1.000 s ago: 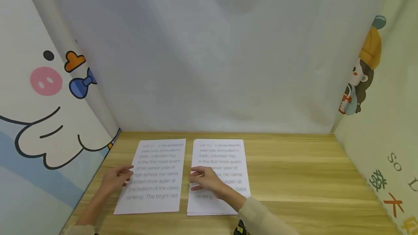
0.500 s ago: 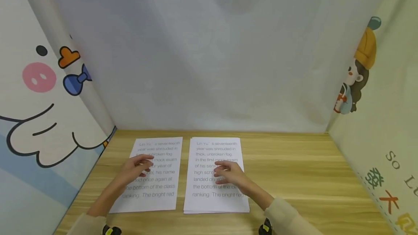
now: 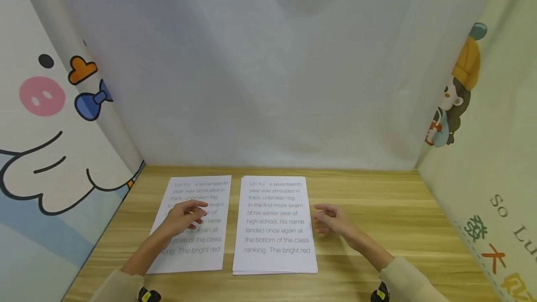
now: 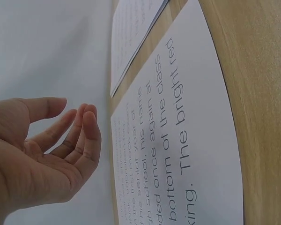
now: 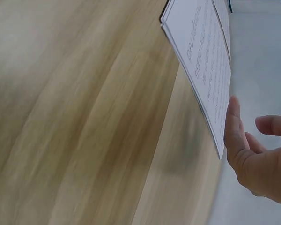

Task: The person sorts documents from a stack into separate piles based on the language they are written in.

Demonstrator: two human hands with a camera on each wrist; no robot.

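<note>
Two white printed piles lie side by side on the table. On the left is a single-looking printed sheet; to its right lies a stack of printed sheets, whose lower edges show slightly fanned. My left hand hovers over the left sheet with loosely bent fingers and nothing in them, as the left wrist view also shows. Beside the stack's right edge is my right hand, fingers relaxed and thumb apart, holding nothing. In the right wrist view its fingertips overlap the stack's edge.
The wood-grain table reaches back to a pale grey wall sheet. A cartoon-printed panel stands at the left and another decorated panel at the right. Dark wrist devices sit by the sleeves.
My right hand has moved right, from over the stack to beside its right edge. My left hand has gone from the left sheet's edge to above the sheet. The view has shifted slightly.
</note>
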